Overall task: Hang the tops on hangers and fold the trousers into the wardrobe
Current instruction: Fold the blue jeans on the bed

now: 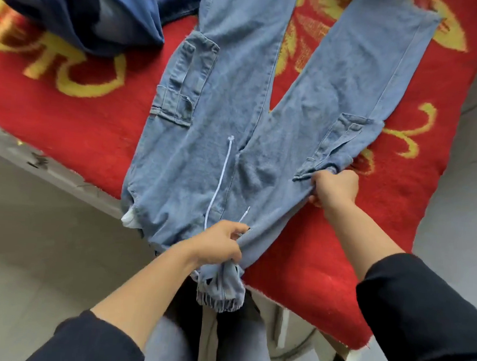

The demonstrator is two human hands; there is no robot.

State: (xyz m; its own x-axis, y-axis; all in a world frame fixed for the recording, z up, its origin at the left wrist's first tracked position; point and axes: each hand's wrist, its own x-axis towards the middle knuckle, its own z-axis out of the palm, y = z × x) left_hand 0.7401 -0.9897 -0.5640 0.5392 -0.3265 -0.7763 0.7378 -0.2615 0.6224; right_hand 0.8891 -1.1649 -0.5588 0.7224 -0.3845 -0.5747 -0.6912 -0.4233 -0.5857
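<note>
Left hand (219, 246) fists jeans (220, 140) waistband (220, 297) at blanket (68, 119) near edge; right hand (334, 187) pinches hip seam by pocket (343, 133). Jeans flat on blanket, legs splayed. Denim looks soft, weighty, non-slip: best gripped at seams, waistband.

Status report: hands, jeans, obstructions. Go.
Left hand gripping jeans at waist. Right hand gripping their outer edge. Spread on red blanket; dark clothes heap far left.

Both sleeves (424, 311) are dark, near-black and pushed up the forearms; left hand (219, 246) and right hand (334, 186) are bare.
</note>
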